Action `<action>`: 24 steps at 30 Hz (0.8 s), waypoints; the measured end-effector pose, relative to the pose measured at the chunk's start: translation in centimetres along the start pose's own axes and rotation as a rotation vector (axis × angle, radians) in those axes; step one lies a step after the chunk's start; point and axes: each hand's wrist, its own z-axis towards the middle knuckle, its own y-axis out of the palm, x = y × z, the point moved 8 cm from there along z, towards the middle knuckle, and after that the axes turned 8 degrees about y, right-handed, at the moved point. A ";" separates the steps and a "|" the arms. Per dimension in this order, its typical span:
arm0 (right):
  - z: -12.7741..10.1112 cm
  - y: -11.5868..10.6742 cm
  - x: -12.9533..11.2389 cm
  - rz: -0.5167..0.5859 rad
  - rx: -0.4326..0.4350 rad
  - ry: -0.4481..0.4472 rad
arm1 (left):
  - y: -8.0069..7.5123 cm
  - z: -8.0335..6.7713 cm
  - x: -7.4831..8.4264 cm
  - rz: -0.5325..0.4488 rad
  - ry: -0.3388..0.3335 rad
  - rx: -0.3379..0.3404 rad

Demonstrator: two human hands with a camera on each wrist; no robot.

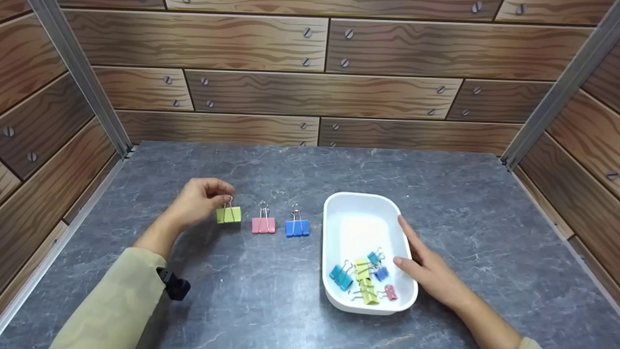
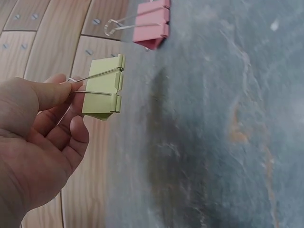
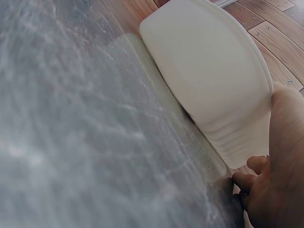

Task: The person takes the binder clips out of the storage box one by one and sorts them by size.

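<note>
My left hand (image 1: 201,201) pinches a yellow-green binder clip (image 1: 228,214) by its wire handles, between thumb and fingers. In the left wrist view this clip (image 2: 104,88) is seen from the side, its body beyond the fingertips. To its right stand a pink binder clip (image 1: 263,225) and a blue binder clip (image 1: 297,228), handles pointing away. My right hand (image 1: 431,274) grips the right side of a white plastic tub (image 1: 334,203), thumb over the rim and fingers outside. In the right wrist view the tub's outer wall (image 3: 209,66) hides its contents.
Inside the tub lie several smaller binder clips: teal (image 1: 341,277), yellow-green (image 1: 369,292), blue (image 1: 381,273) and pink (image 1: 390,292). A dark grey marbled table (image 1: 252,286) bears everything. Wood-patterned walls (image 1: 256,92) with metal corner posts (image 1: 82,72) enclose it.
</note>
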 end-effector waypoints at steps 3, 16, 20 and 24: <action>0.0 0.0 0.0 -0.009 0.002 -0.005 | 0.2 -0.1 -0.6 0.005 -0.001 -0.013; 0.1 0.0 0.5 -0.017 0.002 0.010 | 0.9 -0.2 -1.8 0.023 -0.009 -0.049; 0.1 0.0 0.3 -0.013 -0.005 0.008 | 1.1 -0.2 -2.0 0.019 -0.010 -0.056; 0.0 0.0 0.2 0.002 -0.014 0.015 | 1.3 -0.4 -2.2 0.019 -0.015 -0.067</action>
